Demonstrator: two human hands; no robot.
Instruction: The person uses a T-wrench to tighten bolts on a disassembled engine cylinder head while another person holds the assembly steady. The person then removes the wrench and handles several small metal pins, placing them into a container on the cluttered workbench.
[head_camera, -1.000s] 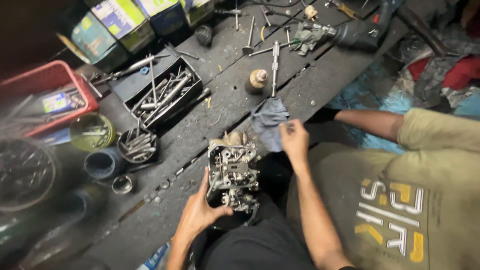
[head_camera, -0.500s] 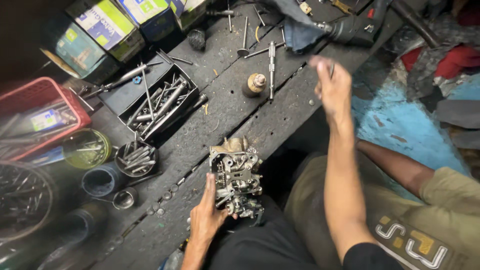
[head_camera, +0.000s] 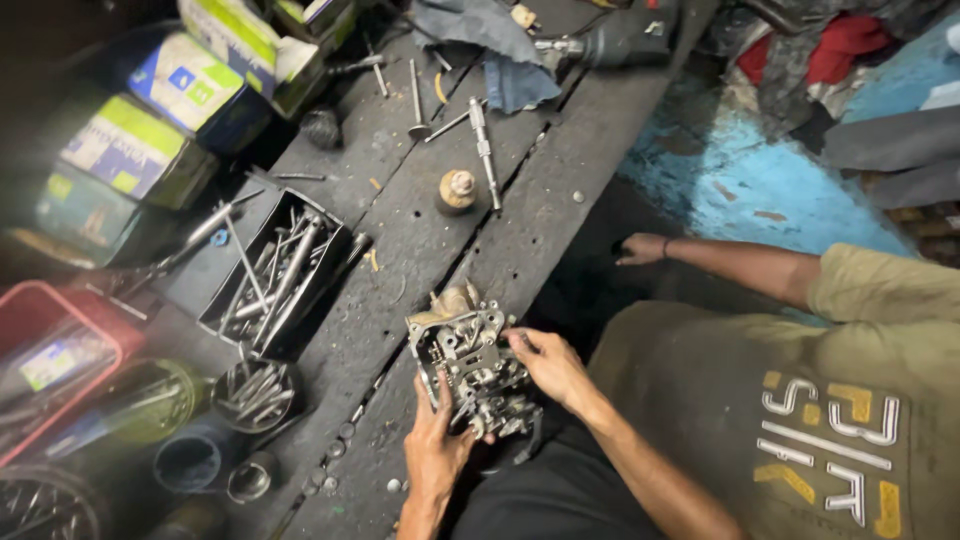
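Lying on grimy planks (head_camera: 420, 250): engine part (head_camera: 472, 365)

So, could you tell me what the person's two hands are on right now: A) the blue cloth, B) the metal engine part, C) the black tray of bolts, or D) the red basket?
B: the left hand and the right hand both grip the metal engine part on the dark wooden bench.

Bolt tray (head_camera: 275, 280) left of engine part (head_camera: 470, 365)
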